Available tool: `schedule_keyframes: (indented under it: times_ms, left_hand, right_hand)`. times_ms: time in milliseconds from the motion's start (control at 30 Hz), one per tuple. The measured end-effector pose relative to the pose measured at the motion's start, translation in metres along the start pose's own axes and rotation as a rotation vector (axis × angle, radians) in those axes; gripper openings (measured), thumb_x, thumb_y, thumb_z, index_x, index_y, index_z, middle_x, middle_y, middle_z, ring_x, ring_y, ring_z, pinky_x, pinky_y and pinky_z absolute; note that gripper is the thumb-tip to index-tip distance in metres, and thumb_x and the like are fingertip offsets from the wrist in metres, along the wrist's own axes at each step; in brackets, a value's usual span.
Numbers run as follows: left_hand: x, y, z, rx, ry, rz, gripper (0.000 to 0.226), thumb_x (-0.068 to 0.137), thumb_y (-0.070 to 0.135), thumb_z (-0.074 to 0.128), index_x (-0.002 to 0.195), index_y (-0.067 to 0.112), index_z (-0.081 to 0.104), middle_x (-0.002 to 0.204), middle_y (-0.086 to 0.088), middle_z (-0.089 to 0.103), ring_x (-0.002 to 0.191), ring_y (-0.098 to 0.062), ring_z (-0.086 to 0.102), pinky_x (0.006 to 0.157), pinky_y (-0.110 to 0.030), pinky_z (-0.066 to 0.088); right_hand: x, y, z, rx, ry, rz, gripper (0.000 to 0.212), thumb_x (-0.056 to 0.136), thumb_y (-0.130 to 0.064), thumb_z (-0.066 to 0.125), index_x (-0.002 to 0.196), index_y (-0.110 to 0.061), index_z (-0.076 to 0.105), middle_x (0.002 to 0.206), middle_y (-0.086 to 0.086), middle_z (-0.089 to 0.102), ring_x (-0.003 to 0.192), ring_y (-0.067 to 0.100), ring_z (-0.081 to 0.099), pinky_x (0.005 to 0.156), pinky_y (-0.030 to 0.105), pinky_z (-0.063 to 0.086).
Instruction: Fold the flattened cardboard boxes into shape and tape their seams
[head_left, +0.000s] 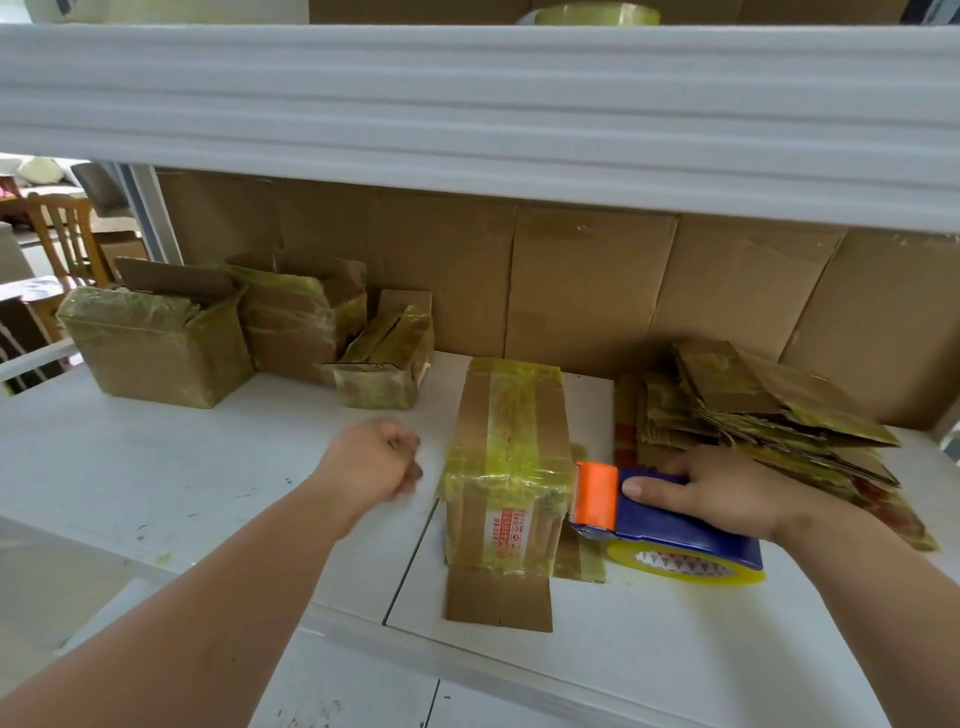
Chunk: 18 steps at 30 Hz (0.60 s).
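A folded cardboard box (506, 457) lies on the white table (171, 467), wrapped in yellowish tape, with one flap flat toward me. My right hand (727, 488) grips a blue tape dispenser (675, 525) with an orange roller. The roller touches the box's right side. A yellow tape roll (685, 569) sits in the dispenser. My left hand (376, 457) hovers to the left of the box with fingers curled, holding nothing. A stack of flattened cardboard boxes (769, 415) lies at the right, behind my right hand.
Three taped boxes (156, 348) stand at the back left of the table. A cardboard sheet (571, 280) lines the back wall. A white shelf edge (467, 104) hangs overhead. A wooden chair (62, 234) stands far left beyond the table.
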<state>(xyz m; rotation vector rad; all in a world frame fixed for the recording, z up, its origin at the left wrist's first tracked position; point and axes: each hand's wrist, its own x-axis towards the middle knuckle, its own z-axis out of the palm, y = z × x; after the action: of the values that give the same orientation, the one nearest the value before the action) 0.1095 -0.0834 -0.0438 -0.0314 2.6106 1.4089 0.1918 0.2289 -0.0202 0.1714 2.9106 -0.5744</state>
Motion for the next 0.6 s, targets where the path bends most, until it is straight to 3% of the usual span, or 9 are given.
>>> schedule_keyframes:
  times_ms: [33,100,233,300,367,467,600]
  left_hand:
    - [0.001,0.006,-0.002,0.062,0.096,0.116,0.023,0.102,0.025,0.049,0.118,0.020,0.065,0.097,0.002,0.073,0.086,-0.015,0.068,0.080,-0.031,0.055]
    - [-0.008,0.026,-0.003,0.232,0.136,0.370,0.035,0.101,0.038,0.049,0.133,0.025,0.057,0.122,0.007,0.066,0.109,-0.013,0.060,0.094,-0.029,0.047]
    - [-0.025,0.057,0.022,0.697,-0.138,0.667,0.063,0.098,0.059,0.038,0.155,0.037,0.022,0.161,0.012,0.024,0.148,-0.014,0.023,0.120,-0.039,0.024]
    - [-0.023,0.053,0.037,0.863,-0.268,0.679,0.066,0.097,0.064,0.026,0.156,0.041,0.007,0.165,0.013,0.001,0.151,-0.012,0.001,0.124,-0.043,0.007]
    - [-0.019,0.044,0.043,0.923,-0.305,0.668,0.068,0.094,0.066,0.012,0.156,0.040,-0.001,0.165,0.013,-0.008,0.150,-0.010,-0.011,0.124,-0.042,-0.002]
    - [-0.016,0.039,0.042,0.932,-0.309,0.662,0.075,0.087,0.068,0.003,0.155,0.039,-0.004,0.164,0.014,-0.011,0.150,-0.008,-0.015,0.124,-0.041,-0.004]
    - [-0.012,0.037,0.040,0.922,-0.317,0.664,0.077,0.086,0.070,0.003,0.156,0.039,-0.003,0.164,0.014,-0.011,0.149,-0.006,-0.015,0.124,-0.039,-0.004]
  right_hand:
    - [0.000,0.000,0.000,0.000,-0.002,0.000,0.068,0.065,-0.083,0.037,0.082,-0.024,0.066,0.077,-0.002,0.067,0.073,0.012,0.063,0.063,0.022,0.040]
    - [-0.001,0.000,-0.001,0.009,-0.009,-0.002,0.067,0.064,-0.082,0.037,0.081,-0.025,0.066,0.075,-0.003,0.066,0.072,0.011,0.062,0.062,0.022,0.040]
    - [-0.001,0.000,-0.001,-0.003,-0.008,-0.002,0.062,0.068,-0.081,0.038,0.081,-0.026,0.064,0.073,-0.004,0.065,0.070,0.010,0.062,0.061,0.021,0.039]
    - [-0.002,0.002,0.000,-0.015,0.005,-0.004,0.062,0.070,-0.081,0.038,0.080,-0.025,0.064,0.072,-0.004,0.063,0.069,0.010,0.060,0.060,0.021,0.038]
    - [-0.003,0.004,0.000,-0.024,0.016,-0.021,0.066,0.066,-0.083,0.037,0.078,-0.023,0.063,0.070,-0.002,0.059,0.066,0.012,0.056,0.060,0.023,0.036]
    - [-0.005,0.012,0.001,-0.010,0.032,-0.042,0.068,0.065,-0.083,0.037,0.077,-0.021,0.062,0.068,0.000,0.056,0.063,0.012,0.051,0.060,0.024,0.034]
    - [-0.010,0.027,-0.001,0.078,0.054,-0.089,0.082,0.066,-0.091,0.035,0.092,-0.022,0.070,0.085,0.002,0.070,0.076,0.013,0.062,0.071,0.026,0.044]
